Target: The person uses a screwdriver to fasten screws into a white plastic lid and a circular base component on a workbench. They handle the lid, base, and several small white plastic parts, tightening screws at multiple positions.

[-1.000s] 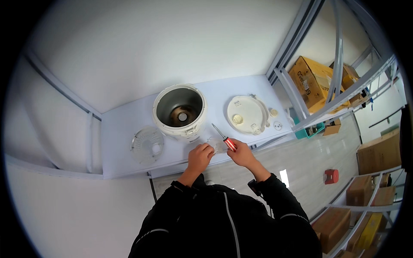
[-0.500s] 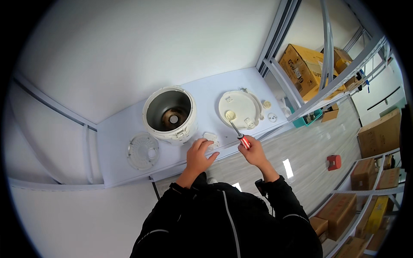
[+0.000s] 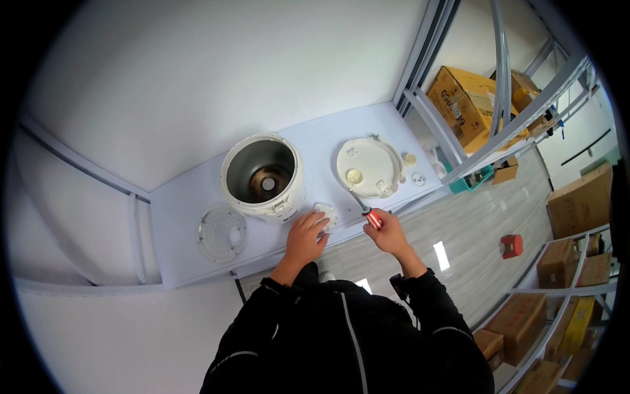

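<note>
In my right hand (image 3: 390, 235) is a screwdriver (image 3: 373, 218) with a red handle, its shaft angled up and left toward the round white lid (image 3: 371, 157). The tip is close to the lid's near-left edge, beside a small round cream cup (image 3: 354, 176). My left hand (image 3: 304, 236) lies at a small white plastic part (image 3: 327, 211) near the table's front edge, thumb apart and fingertips partly covering it. Just beyond that hand stands a white rice cooker body (image 3: 296, 190), its grey inside brown-stained at the bottom.
A round perforated plate (image 3: 211, 238) lies left of the cooker on the white table (image 3: 180, 197). Two small round parts (image 3: 410, 159) (image 3: 418, 178) sit right of the lid. Metal frame posts, a teal bin (image 3: 474, 180), cardboard boxes (image 3: 462, 111) and a red stool (image 3: 511, 246) are to the right.
The screwdriver tip has shifted slightly down and left, off the cup at the lid. My left hand's fingers have moved slightly right, over the small white part. The view has shifted slightly.
</note>
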Available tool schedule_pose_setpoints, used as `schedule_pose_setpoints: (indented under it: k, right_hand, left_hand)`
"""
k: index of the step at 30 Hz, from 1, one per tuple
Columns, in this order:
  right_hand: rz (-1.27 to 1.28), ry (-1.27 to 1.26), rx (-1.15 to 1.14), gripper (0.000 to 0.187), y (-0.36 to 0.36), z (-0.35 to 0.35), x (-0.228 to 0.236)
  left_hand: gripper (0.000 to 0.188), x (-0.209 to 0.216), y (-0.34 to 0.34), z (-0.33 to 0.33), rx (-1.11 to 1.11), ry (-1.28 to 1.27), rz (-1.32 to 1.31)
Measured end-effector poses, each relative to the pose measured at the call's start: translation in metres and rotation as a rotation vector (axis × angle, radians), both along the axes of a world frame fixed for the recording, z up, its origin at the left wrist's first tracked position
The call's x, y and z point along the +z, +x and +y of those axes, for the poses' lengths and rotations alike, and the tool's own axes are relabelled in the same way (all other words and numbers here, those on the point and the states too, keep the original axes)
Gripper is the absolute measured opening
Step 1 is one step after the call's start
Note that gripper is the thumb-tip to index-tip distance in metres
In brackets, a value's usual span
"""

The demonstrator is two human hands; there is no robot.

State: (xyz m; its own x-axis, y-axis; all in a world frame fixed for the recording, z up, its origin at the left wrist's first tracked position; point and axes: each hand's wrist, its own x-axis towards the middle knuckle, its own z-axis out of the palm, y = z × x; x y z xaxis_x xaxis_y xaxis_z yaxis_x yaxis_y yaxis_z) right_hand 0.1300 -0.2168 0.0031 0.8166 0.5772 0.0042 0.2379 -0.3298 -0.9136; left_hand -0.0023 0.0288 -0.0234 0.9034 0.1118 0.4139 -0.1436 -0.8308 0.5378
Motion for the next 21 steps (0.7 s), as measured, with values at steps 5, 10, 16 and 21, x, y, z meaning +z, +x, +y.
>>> schedule_pose_setpoints:
  k: [5,10,16,21]
  right_hand:
    - [-0.023,0.044,-0.004,0.028,-0.004,0.002,0.002]
    - [-0.041,0.063,0.001,0.028,-0.006,0.002,0.007]
    - [-0.206,0.196,0.109,0.037,-0.004,0.024,0.015]
    - [0.165,0.336,0.241,0.037,-0.023,0.066,0.059]
  left_hand:
    - [0.028,-0.025,0.004,0.002,0.013,0.0,0.051]
    - [0.019,-0.021,0.001,0.007,-0.005,0.011,-0.086]
    - [0.015,0.031,-0.012,0.004,0.02,-0.383,-0.161]
    - [0.02,0.059,-0.027,0.012,0.025,-0.729,-0.242]
